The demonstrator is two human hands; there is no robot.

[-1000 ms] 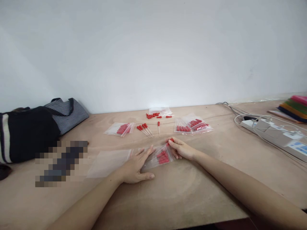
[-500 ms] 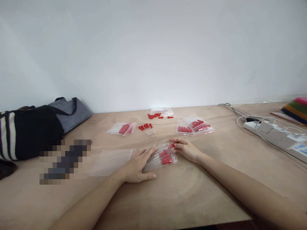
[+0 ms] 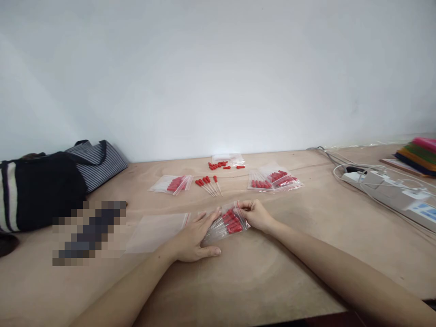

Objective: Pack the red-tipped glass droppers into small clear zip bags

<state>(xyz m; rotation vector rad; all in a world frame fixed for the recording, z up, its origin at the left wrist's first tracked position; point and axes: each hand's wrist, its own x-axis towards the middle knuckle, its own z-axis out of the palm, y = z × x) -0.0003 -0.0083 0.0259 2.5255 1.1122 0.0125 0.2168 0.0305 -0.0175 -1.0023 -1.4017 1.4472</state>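
A clear zip bag point(image 3: 218, 231) lies on the table in front of me, with several red-bulbed droppers point(image 3: 234, 221) inside it. My left hand point(image 3: 195, 238) lies on the bag's left part, fingers stretched out and thumb apart. At the bag's right end, by the red-striped mouth, the fingers of my right hand point(image 3: 257, 215) are pinched together on the edge. Partly under my left wrist lies a flat zip bag point(image 3: 156, 229). Beyond the hands, several loose droppers point(image 3: 209, 185) are fanned out on the table.
Filled dropper bags lie at left point(image 3: 172, 184) and right point(image 3: 274, 179). Farther back are loose red bulbs point(image 3: 218, 165) and a clear bag point(image 3: 235, 159). Black and striped bags point(image 3: 44, 190) stand left, near a blurred dark object point(image 3: 91, 234). A power strip point(image 3: 391, 186) with cables sits right.
My right hand has moved slightly left and closed in on the bag's mouth. The red bulb that was at its fingertips now lies with the other droppers in the bag. My left hand has stayed put.
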